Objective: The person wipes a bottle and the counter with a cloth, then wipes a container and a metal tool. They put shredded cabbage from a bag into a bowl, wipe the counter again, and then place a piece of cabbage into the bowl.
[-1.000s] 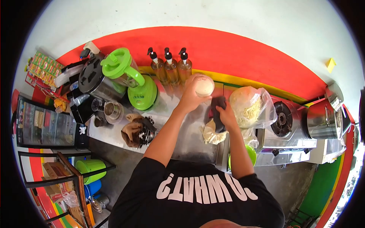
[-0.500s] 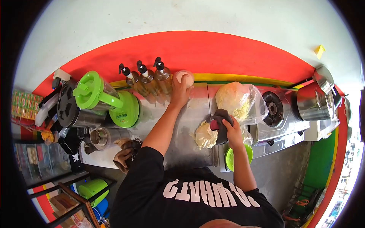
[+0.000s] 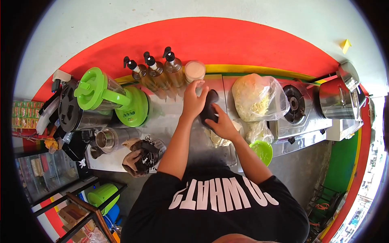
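Observation:
My left hand is open over the steel counter, thumb and fingers apart. Just beyond its fingertips a round tub with a pale pinkish top stands against the wall. My right hand grips a dark, oblong thing, whose kind I cannot tell, close beside my left hand. Under my right hand lies a crumpled, cream-coloured bundle, partly hidden. To its right sits a clear plastic bag of pale shreds.
Several pump bottles stand along the wall, left of the tub. A green blender is further left, near a metal cup. On the right are a gas burner, a large pot and a green bowl.
My left hand has let go of the tub and drawn back toward me. My right hand has moved left and forward with the dark thing, from beside the bundle to beside my left hand.

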Motion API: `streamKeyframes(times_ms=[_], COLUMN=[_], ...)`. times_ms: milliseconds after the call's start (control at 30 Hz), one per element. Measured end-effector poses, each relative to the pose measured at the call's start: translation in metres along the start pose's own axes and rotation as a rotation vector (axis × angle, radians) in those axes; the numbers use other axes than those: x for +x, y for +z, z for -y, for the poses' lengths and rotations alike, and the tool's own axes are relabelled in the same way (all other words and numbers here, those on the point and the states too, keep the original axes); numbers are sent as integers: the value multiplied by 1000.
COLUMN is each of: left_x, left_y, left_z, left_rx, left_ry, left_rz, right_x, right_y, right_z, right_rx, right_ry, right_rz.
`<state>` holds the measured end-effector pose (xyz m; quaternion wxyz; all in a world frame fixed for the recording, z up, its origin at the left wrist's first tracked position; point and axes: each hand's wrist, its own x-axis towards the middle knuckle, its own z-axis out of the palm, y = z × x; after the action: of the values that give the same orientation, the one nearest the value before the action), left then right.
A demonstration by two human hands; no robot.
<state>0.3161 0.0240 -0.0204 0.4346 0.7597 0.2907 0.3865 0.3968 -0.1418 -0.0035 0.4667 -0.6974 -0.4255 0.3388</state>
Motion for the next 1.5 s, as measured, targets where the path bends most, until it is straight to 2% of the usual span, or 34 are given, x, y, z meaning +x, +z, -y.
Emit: streamKeyframes(times_ms=[33, 67, 133, 167, 200, 233, 267, 333, 367, 400, 433, 467, 567, 600, 633, 667, 733, 767, 833, 867, 933, 967, 1000, 1100, 1200, 1267, 1300, 1333, 1400, 1433, 1500], left_x=[-15, -27, -51, -59, -65, -71, -76, -88, -94, -99, -102, -105, -116, -118, -120, -122, -127, -130, -145, -151, -164, -176, -186, -219, -242, -272, -298, -320, -342, -345, -348], left_y=[-6, -12, -21, -28, -36, -44, -53, -62, -61, -61, -62, -62, -61, -61, -59, -55, -47, -47, -46, -47, -50, -51, -52, -58, -74, -90, -93, -102, -123, -128, -136], left_z=[-4, -8, 4, 3, 2, 8, 19, 42, 48, 49, 51, 52, 62, 57, 46, 35, 22, 17, 21, 24, 28, 38, 48, 36, 5, 3, 24, 31, 29, 23, 8], left_rx=[-26, -52, -146, -207, -267, -331, -325, -84, -49, -46, 69, 182, 374, 377, 498, 618, 643, 664, 698, 725, 745, 687, 630, 518, 438, 129, 85, 84, 235, 233, 209], left_ry=[-109, -220, -272, -446, -619, -664, -668, -590, -533, -535, -465, -394, -294, -296, -332, -369, -364, -355, -373, -386, -439, -404, -371, -351, -291, -489, -518, -532, -713, -709, -840], left_rz=[12, 24, 37, 94, 149, 186, 186, 297, 149, 145, 37, -74, -115, -123, -75, -24, 3, 36, 94, 151, 208, 173, 137, 53, -28, 14, -46, -51, -192, -199, -610], right_x=[5, 11, 20, 23, 26, 30, 32, 36, 40, 42, 43, 44, 46, 45, 42, 38, 32, 29, 23, 16, 2, 4, 7, 23, 51, 62, 60, 52, 41, 30, 6], right_y=[5, 9, 14, 18, 20, 19, 18, 11, 7, 4, 1, 0, 6, 12, 18, 25, 40, 50, 72, 83, 102, 107, 112, 135, 146, 162, 168, 175, 186, 188, 191], right_z=[2, 3, 4, 0, -8, -17, -25, -23, -31, -31, -30, -29, -34, -36, -35, -35, -32, -32, -45, -51, -57, -56, -56, -75, -60, -57, -53, -56, -60, -61, -66], right_rx=[-72, -63, -186, -146, -137, -192, -249, -224, -239, -256, -311, -313, -413, -474, -532, -529, -589, -583, -501, -497, -694, -767, -757, -775, -803, -788, -801, -800, -832, -837, -835], right_ry=[-86, -79, -132, -221, -218, -234, -250, -169, -103, -38, 10, 4, -59, -149, -237, -240, -344, -347, -299, -305, -225, -120, -126, -192, -236, -287, -330, -328, -428, -451, -446], right_rz=[107, 107, 294, 275, 277, 330, 383, 401, 449, 496, 482, 486, 413, 320, 224, 229, 73, 76, 284, 279, 361, 500, 497, 338, 307, 309, 311, 326, 357, 366, 375])
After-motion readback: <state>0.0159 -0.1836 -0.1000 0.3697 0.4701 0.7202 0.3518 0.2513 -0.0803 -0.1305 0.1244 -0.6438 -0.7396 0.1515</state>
